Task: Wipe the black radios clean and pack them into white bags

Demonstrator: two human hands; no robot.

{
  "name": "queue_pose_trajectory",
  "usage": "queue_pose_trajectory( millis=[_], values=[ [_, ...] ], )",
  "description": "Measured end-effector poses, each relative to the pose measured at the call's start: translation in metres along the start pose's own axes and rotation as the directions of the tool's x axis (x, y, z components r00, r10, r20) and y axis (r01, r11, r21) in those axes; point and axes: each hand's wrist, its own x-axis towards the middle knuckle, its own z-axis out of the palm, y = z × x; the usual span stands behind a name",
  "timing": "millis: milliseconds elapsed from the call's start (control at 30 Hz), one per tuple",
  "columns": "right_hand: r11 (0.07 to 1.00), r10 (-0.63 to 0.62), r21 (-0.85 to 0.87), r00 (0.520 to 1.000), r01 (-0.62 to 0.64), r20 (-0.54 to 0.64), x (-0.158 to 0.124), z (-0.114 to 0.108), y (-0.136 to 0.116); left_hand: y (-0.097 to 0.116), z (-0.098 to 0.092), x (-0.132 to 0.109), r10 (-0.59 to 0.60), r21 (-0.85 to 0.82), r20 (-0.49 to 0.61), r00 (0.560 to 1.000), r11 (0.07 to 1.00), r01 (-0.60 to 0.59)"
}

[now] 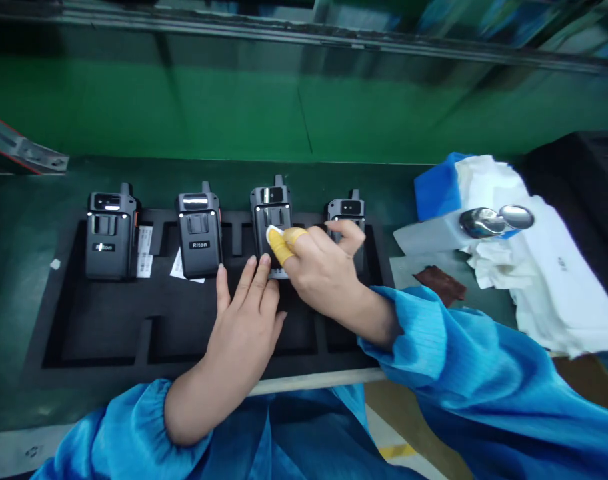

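Several dark grey two-way radios stand in a row in a black foam tray (pixel 99 327), backs facing up. My right hand (pixel 319 267), with yellow finger covers on two fingers, pinches a small white wipe (pixel 274 233) against the back of the third radio (pixel 271 200) from the left. My left hand (pixel 249 307) lies with fingers stretched, its fingertips at that radio's lower edge. To the left are a radio (pixel 199 230) and the leftmost radio (pixel 111 233), marked Riton, with white barcode labels beside them. My right hand partly hides the rightmost radio (pixel 351 208).
At right stand a translucent bottle (pixel 429 233) with a shiny metal top, a blue box (pixel 437 190) and white wipes (pixel 489 180). A brown scrap (pixel 440 283) lies nearby. A green panel (pixel 234 107) rises behind the tray. A metal bracket (pixel 39 153) sits at left.
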Motion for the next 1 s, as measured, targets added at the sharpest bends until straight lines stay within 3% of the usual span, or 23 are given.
queue_pose_trajectory(
  millis=[133, 467, 633, 800, 1000],
  values=[
    [1.0, -0.008, 0.022, 1.0, 0.008, 0.003, 0.004, 0.002, -0.004, 0.0, 0.0, 0.0, -0.015, -0.007, 0.01, 1.0, 1.0, 0.015],
    [0.998, 0.043, -0.04, 0.998, -0.045, -0.046, -0.016, 0.001, 0.006, 0.001, -0.004, 0.001, -0.025, -0.006, 0.042, 0.999, 1.0, 0.025],
    [0.977, 0.175, -0.126, 0.985, -0.174, -0.009, -0.016, -0.002, 0.016, 0.001, -0.004, 0.0, -0.006, -0.027, 0.014, 1.0, 1.0, 0.007],
    [0.968, 0.251, -0.037, 0.967, -0.25, 0.032, 0.012, -0.006, 0.029, -0.01, -0.019, -0.013, -0.018, -0.025, -0.125, 0.992, 1.0, 0.015],
    [0.975, 0.141, 0.16, 0.984, -0.157, 0.108, 0.068, 0.012, 0.016, -0.04, -0.024, -0.036, -0.135, 0.015, -0.154, 0.979, 0.99, 0.139]
  ],
)
